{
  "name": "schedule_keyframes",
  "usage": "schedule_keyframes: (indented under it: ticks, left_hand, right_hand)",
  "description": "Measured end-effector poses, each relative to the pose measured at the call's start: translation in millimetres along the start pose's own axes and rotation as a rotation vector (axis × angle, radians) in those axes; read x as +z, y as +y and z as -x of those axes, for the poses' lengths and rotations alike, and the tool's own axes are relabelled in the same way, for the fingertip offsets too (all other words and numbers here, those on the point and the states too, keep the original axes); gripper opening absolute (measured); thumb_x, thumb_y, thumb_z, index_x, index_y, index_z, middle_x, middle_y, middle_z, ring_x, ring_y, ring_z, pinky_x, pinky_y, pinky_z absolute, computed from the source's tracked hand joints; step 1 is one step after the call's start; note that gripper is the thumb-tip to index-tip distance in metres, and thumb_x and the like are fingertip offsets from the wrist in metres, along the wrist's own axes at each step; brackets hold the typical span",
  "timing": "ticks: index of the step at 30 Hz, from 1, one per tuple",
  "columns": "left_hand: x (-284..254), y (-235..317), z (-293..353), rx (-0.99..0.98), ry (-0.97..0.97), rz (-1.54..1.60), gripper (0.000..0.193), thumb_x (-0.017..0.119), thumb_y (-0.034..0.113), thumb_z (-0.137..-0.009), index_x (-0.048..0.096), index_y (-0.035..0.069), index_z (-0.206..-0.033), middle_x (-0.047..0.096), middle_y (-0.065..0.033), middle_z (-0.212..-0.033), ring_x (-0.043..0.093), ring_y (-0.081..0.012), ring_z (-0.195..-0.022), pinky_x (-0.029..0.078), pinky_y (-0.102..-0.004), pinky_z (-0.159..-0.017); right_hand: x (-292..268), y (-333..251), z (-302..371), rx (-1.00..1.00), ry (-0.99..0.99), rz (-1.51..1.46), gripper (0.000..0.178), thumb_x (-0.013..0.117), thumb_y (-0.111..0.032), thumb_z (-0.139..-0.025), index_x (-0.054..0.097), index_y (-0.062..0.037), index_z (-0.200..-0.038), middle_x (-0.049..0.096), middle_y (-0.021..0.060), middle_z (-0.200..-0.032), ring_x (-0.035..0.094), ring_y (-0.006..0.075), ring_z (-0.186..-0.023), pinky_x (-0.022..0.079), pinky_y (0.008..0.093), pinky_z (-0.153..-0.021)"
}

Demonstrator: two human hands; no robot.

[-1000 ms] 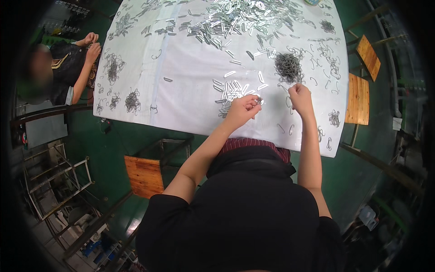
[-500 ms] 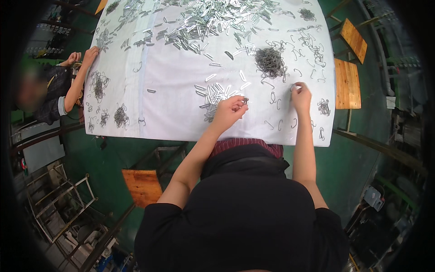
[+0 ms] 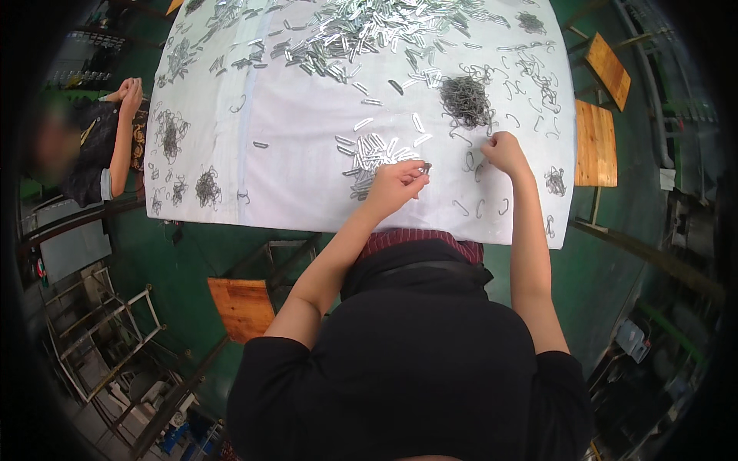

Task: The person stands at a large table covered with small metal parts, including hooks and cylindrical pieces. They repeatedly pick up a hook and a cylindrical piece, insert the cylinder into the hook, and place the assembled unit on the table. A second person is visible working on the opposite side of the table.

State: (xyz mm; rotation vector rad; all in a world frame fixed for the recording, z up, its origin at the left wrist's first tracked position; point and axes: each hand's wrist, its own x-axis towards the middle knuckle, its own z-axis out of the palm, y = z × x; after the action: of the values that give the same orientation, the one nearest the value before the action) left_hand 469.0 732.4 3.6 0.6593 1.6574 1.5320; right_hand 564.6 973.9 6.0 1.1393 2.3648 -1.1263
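Moved since the earlier frame: right hand, shifted leftward toward the dark hook heap; co-worker's hands, drawn back from the edge.
Counter: white-covered; silver link pile spread across its far side.
Right hand: arm extended, fingers bent and drawn close together beside loose hooks; whether a hook is held cannot be told.
Left hand: elbow bent, set beside the smaller link group.
Small metal piece: pinched between left thumb and fingertips.
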Motion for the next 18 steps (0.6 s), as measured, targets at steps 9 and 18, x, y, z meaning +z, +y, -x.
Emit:
schedule_keyframes:
  ticks: [9,18]
  left_hand:
    - [4.5,-2.4,3.0,-0.051,-0.025,-0.044,0.03,0.061,0.004,-0.076,0.057,-0.004,-0.104,0.062,-0.0047,-0.071,0.051,-0.0039,-0.052,0.043,-0.0186,-0.045]
    - [17.8,-2.4,4.0,0.042,-0.168,-0.176,0.033,0.061,0.005,-0.075,0.058,0.0,-0.107,0.061,-0.0041,-0.066,0.048,-0.0024,-0.047,0.041,-0.0177,-0.044]
  right_hand:
    - [36.9,-45.5,67.4,-0.148,-0.311,-0.857,0.008,0.046,-0.008,-0.079,0.047,-0.0061,-0.071,0.049,0.0008,-0.053,0.04,0.0047,-0.04,0.031,0.0182,-0.036]
    - [57.2,-29.7,67.4,-0.143,-0.191,-0.92,0.012,0.046,-0.006,-0.08,0.046,-0.0043,-0.068,0.05,0.002,-0.054,0.043,0.0056,-0.041,0.035,0.0197,-0.037]
